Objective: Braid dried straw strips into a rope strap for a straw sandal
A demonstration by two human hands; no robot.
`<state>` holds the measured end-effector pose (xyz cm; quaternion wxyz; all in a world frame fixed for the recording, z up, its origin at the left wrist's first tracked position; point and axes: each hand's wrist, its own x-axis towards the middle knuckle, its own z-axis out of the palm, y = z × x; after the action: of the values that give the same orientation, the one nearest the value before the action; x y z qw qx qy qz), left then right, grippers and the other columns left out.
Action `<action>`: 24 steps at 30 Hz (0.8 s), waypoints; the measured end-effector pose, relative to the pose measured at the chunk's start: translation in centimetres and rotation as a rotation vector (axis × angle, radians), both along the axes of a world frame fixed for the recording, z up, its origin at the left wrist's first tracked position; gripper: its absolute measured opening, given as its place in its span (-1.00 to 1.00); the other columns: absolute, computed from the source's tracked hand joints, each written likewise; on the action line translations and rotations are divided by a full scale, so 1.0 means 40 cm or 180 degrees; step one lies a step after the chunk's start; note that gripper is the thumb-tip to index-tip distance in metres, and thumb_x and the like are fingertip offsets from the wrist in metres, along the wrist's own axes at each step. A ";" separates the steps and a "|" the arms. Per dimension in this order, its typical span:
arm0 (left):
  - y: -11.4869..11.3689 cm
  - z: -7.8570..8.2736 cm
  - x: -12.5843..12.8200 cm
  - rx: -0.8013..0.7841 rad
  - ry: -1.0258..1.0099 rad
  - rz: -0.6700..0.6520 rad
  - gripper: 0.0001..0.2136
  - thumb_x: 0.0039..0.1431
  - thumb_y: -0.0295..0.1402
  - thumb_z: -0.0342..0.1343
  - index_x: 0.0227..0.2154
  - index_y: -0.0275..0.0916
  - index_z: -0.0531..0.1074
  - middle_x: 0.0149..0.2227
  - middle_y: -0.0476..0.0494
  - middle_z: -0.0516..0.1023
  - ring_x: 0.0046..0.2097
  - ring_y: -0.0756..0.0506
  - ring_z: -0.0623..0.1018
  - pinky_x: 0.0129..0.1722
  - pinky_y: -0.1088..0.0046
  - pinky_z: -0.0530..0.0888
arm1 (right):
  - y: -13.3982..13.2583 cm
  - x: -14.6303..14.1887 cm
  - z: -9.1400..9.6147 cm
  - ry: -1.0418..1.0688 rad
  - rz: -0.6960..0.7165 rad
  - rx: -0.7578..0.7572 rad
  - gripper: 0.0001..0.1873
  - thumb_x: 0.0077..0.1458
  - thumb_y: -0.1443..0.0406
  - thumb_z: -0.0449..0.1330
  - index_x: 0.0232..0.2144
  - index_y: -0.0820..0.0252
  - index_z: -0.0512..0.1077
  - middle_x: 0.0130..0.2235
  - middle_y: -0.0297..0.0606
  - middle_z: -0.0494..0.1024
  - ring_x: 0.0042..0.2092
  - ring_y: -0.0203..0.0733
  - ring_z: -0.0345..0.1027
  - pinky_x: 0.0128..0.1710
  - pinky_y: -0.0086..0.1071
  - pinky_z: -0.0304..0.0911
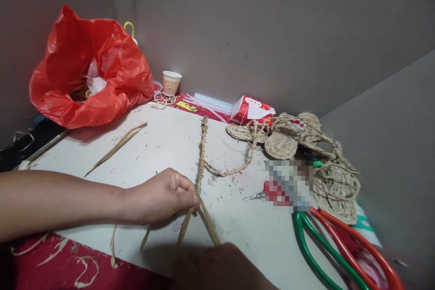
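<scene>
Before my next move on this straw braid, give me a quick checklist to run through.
1. Left hand pinches the braid at its unfinished end: ok.
2. Braid lies stretched out on the table: ok.
3. Loose strands fan apart below the pinch: ok.
4. Right hand grip on the strands: cannot tell, dark and blurred at the frame edge.
5. Scissors lie apart from both hands: ok.

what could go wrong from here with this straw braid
1. The left hand pinches the straw braid only at its unfinished end. If the grip slips, the loose strands may unravel.
2. The large scissors lie close to the right hand; a sweeping arm might knock them.
</scene>
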<state>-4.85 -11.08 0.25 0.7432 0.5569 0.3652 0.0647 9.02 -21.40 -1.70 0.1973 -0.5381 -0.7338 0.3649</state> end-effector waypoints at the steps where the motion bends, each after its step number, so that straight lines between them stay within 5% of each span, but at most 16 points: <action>1: 0.001 0.001 -0.001 -0.0013 -0.0042 -0.0011 -0.80 0.01 -0.28 0.10 -0.51 -0.35 0.45 -0.66 0.09 0.28 -0.59 0.11 0.15 -0.54 0.55 0.11 | 0.002 0.018 0.014 0.0085 -0.0055 -0.0042 -0.78 -0.04 0.18 0.16 -0.66 0.06 0.35 -0.73 -0.40 0.25 -0.65 -0.26 0.07 -0.64 -0.36 -0.06; 5: 0.003 0.000 -0.002 -0.0143 -0.0199 0.0033 -0.81 0.01 -0.29 0.11 -0.52 -0.34 0.42 -0.66 0.11 0.27 -0.61 0.12 0.14 -0.55 0.56 0.11 | 0.056 0.089 0.089 0.0096 -0.0543 0.0033 -0.63 0.13 0.12 0.03 -0.65 0.12 0.29 -0.65 -0.40 0.23 -0.59 -0.31 0.06 -0.58 -0.40 -0.03; 8: 0.003 -0.002 -0.002 -0.0229 -0.0456 0.0038 -0.81 0.02 -0.28 0.12 -0.52 -0.34 0.43 -0.62 0.07 0.35 -0.57 0.11 0.24 -0.47 0.56 0.22 | 0.104 0.092 0.100 0.0465 -0.1091 -0.0151 -0.62 0.17 0.09 0.00 -0.58 0.17 0.30 -0.57 -0.33 0.33 -0.50 -0.28 0.15 -0.49 -0.42 0.06; 12: 0.003 -0.006 0.001 -0.0272 -0.0853 -0.0202 -0.79 0.07 -0.32 0.07 -0.53 -0.36 0.47 -0.52 -0.05 0.48 -0.43 0.06 0.40 -0.30 0.54 0.32 | 0.118 0.058 0.059 0.1235 -0.0663 -0.1347 -0.52 0.20 0.01 -0.09 -0.58 0.21 0.28 -0.62 -0.39 0.24 -0.56 -0.35 0.06 -0.53 -0.46 0.00; 20: 0.002 -0.018 0.004 -0.0082 -0.0811 -0.0180 -0.79 0.07 -0.29 0.09 -0.51 -0.36 0.45 -0.56 0.02 0.42 -0.46 0.08 0.35 -0.39 0.57 0.27 | 0.133 0.088 0.049 0.1314 -0.0439 -0.1498 -0.51 0.11 -0.03 0.04 -0.65 0.20 0.21 -0.61 -0.43 0.14 -0.54 -0.36 -0.06 -0.53 -0.47 -0.08; 24: 0.009 -0.013 -0.002 0.0014 -0.0362 -0.0198 -0.82 0.05 -0.28 0.10 -0.49 -0.33 0.38 -0.68 0.17 0.21 -0.63 0.13 0.08 -0.61 0.58 0.03 | 0.133 0.087 0.050 0.1950 -0.0557 -0.1974 -0.51 0.02 -0.02 0.15 -0.68 0.17 0.14 -0.69 -0.53 0.02 -0.62 -0.42 -0.26 -0.64 -0.45 -0.30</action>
<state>-4.94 -10.71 -0.26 0.7631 0.5651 0.3047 0.0740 12.48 -16.09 0.30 0.2650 -0.4989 -0.4490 0.6923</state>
